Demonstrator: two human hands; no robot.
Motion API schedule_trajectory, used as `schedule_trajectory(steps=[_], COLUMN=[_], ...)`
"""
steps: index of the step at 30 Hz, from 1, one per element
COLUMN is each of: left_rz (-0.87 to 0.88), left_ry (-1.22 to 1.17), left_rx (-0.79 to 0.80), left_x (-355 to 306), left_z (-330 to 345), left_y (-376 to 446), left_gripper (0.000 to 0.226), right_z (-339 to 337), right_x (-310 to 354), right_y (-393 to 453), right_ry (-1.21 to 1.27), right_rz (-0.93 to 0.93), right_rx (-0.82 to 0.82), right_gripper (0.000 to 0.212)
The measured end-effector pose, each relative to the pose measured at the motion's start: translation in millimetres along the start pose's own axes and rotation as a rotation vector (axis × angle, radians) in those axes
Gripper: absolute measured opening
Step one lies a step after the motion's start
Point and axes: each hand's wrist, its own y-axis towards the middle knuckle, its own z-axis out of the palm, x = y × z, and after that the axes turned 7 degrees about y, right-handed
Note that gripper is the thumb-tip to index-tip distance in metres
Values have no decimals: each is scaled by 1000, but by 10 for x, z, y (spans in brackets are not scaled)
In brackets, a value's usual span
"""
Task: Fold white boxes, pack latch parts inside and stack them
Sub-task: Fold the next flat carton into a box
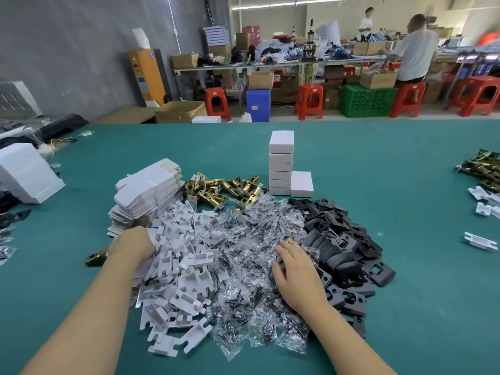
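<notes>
Bright, even overhead light fills the workshop, casting only faint shadows on the green table (378, 185). Clear plastic bags (251, 255) glint with small highlights. Wide-angle distortion bends the edges; the far background looks slightly soft.

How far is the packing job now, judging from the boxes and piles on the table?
Done: a stack of closed white boxes with one more box beside it. In hand: the left hand reaches into the white inserts by the flat box blanks; the right hand rests on the clear screw bags. Left: large piles of brass latches and black plates remain.
</notes>
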Motion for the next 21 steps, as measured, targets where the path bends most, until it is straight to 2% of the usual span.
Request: schedule_trajectory(steps=[6,11,21], left_rz=[-1,-15,-25], left_ry=[-4,15,75], left_rx=[-7,-15,-21], left_x=[11,12,-29], left_z=[19,27,24], left_y=[30,35,49], left_gripper=[16,10,14], right_z=[0,5,6], right_x=[4,-3,-3], right_y=[-4,0,-6], right_ry=[4,2,-5], right_rz=[5,6,6], right_rx=[-6,2,2], right_gripper=[49,50,50])
